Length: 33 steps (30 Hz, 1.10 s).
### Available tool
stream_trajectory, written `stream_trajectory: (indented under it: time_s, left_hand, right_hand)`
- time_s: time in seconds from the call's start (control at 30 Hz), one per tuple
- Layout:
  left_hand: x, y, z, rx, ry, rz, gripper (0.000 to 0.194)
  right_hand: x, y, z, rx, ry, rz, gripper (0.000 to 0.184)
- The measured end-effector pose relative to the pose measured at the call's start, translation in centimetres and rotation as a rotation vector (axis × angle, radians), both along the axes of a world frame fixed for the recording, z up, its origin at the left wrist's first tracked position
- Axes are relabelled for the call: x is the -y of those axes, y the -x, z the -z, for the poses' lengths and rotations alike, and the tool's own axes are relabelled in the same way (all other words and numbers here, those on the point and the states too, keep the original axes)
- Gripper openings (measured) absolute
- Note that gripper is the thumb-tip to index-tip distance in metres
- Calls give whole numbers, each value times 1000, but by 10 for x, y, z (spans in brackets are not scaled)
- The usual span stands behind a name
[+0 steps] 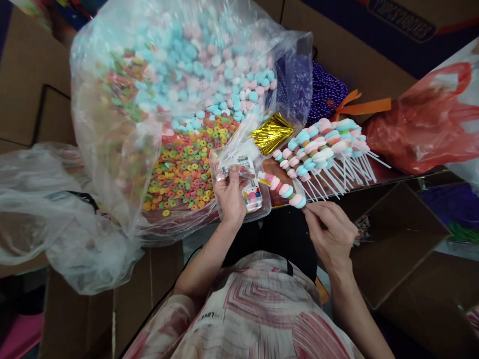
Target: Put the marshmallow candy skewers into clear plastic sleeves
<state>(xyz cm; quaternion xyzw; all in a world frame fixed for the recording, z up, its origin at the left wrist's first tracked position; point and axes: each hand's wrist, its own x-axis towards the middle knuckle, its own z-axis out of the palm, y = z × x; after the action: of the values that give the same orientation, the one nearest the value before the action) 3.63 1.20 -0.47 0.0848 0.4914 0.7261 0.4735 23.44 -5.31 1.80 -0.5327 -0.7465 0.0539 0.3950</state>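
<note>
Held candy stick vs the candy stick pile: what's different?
- Count: the held candy stick is single; the candy stick pile is many, stacked together.
- Support: the held candy stick is pinched at its near end by the right hand; the candy stick pile rests on the table.
- Handles: fingers mostly hide the held candy stick's; the candy stick pile's white ones stick out bare.

Shared: pink and blue candies threaded in rows.

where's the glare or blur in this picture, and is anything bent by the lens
Head view: pale glare on the clear plastic bag; candies soft and hazy behind it, ring candies in the open sharper; box lettering at the top edge tilted and dim; corners dark, forearms splayed wide-angle style.
</note>
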Motion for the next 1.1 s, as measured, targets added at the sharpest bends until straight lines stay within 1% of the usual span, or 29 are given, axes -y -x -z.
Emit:
stream_trajectory:
  time_s: [0.13,0.27,0.33,0.4,0.53,0.6,0.7,0.77,0.9,1.0,1.1]
  left_hand:
    - [1,3,-2,-75,-50,42,32]
    - [2,6,-2,-156,-113,95,24]
    - [3,7,0,-172,-125,124,24]
    - [2,7,2,-186,-136,146,23]
    - [3,5,5,-214,-129,151,23]
    - [4,2,7,-206,-98,119,27]
    - [6,-5,10,-144,-69,39,38]
    - [6,-8,13,-80,-62,18,42]
    - [7,-7,15,-7,-55,-9,41]
    - [7,-6,13,0,-48,18,41]
    - [7,-6,11,-10,-28,87,36]
  right_hand:
    - [-6,-4,2,-113,54,-41,13]
    - [-10,-3,4,-231,143,-22,9]
    - [-11,-1,5,-260,192,-27,9]
    - [-12,-1,5,-258,208,-44,9]
    - [-11,1,8,-209,167,-65,9]
    - [-11,4,9,-152,116,-65,10]
    - [-9,11,12,-32,26,-33,13]
    - [-7,16,13,18,3,-18,15]
    - [-3,22,13,12,-7,-19,16]
    - [-3,21,12,-32,12,-21,16]
    - [-7,16,13,-40,46,-90,15]
